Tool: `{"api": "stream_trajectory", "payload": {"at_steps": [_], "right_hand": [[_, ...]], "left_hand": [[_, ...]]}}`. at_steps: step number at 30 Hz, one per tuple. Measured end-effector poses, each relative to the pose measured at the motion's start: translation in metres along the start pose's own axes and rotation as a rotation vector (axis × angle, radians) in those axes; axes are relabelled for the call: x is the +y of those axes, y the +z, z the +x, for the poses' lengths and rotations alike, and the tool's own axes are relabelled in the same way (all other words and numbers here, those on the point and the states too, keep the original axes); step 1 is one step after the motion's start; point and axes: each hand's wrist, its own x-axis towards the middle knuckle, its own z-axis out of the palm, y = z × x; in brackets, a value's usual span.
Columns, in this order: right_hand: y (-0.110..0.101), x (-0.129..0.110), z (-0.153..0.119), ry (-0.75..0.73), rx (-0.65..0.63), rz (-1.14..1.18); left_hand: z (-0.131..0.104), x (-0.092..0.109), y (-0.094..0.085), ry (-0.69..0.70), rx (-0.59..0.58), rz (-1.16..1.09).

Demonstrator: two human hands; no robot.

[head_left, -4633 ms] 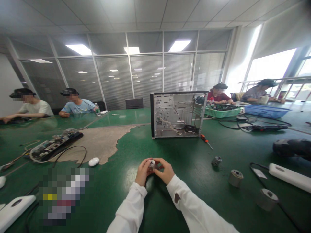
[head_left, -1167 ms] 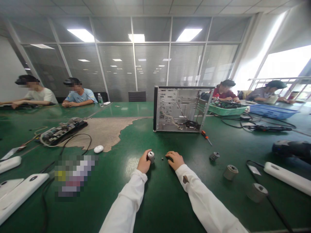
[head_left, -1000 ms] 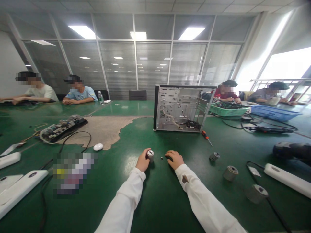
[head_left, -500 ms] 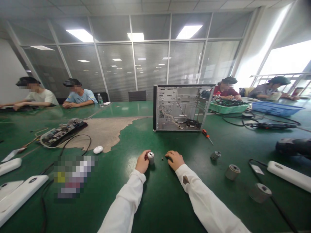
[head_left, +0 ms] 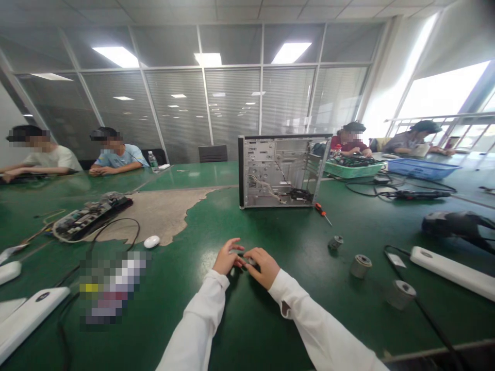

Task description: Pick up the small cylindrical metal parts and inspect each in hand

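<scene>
Meeting just below the centre of the frame, the bare left hand [head_left: 228,257] and the bare right hand [head_left: 263,265], both in long white fabric sleeves, frame a small grey metallic piece [head_left: 251,262] that is mostly hidden by the right hand. The left hand's fingers are spread, the uppermost stretched out and the lower ones reaching toward that piece. The right hand's fingers curve over it, with the thumb below; whether either hand grips it, I cannot tell.

Three grey metal cylinders of rising size stand apart on the green surface [head_left: 204,221] at the right of the frame: the smallest [head_left: 335,242], the middle one [head_left: 361,266] and the largest [head_left: 401,294], in a slanting row toward the lower right. An open silver metal computer case with a black front edge [head_left: 278,172] stands upright in the centre, beyond the hands, with an orange-and-black-handled screwdriver [head_left: 318,208] lying near its lower right corner. A smooth white oval object [head_left: 152,241] lies left of the hands.
</scene>
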Motion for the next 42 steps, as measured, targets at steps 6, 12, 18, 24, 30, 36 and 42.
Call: {"api": "stream_trajectory", "payload": {"at_steps": [6, 12, 18, 24, 30, 36, 42], "right_hand": [[-0.027, -0.003, -0.04, 0.054, 0.018, -0.158], [-0.078, 0.039, -0.125, 0.188, 0.256, -0.49], [-0.127, 0.076, -0.169, 0.26, 0.532, -0.912], [-0.109, 0.047, -0.166, 0.216, 0.514, -0.886], [-0.052, 0.013, -0.104, 0.13, -0.02, -0.576], [-0.003, 0.017, -0.015, 0.144, -0.174, -0.548], [0.005, 0.023, -0.002, 0.027, -0.184, -0.46]], "left_hand": [[0.004, 0.001, -0.005, 0.021, 0.078, -0.038], [0.008, -0.005, -0.004, 0.054, 0.065, -0.017], [0.009, -0.007, -0.004, 0.07, 0.059, -0.007], [0.008, -0.007, -0.004, 0.069, 0.067, -0.009], [0.008, -0.007, -0.004, 0.066, 0.08, -0.016], [0.007, -0.007, -0.004, 0.06, 0.094, -0.032], [0.006, -0.005, -0.005, 0.048, 0.107, -0.045]]}}
